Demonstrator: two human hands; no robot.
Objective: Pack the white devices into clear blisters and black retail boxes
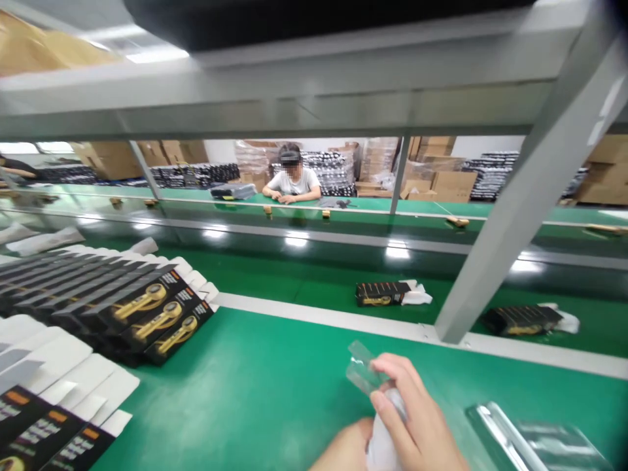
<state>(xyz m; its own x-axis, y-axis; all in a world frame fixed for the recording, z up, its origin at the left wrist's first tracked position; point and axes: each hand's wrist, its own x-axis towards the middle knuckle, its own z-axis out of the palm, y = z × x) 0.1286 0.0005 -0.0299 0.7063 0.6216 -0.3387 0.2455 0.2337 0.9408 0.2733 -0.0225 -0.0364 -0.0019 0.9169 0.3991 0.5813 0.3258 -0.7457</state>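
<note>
Right hand (417, 412) is gripping a white thing (383, 445) | clear plastic (360, 369) is poking out in front | left hand (345, 448) is sitting right beside it, hiding its fingertips, can't tell its grip | white thing is showing between both hands, over the green surface (235, 392) | black boxes (147, 320) are lying left, silver thing (507, 435) right

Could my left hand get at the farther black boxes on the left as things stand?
Probably yes: open green tabletop lies between your left hand and the black boxes, though that hand seems occupied with the white item.
</note>
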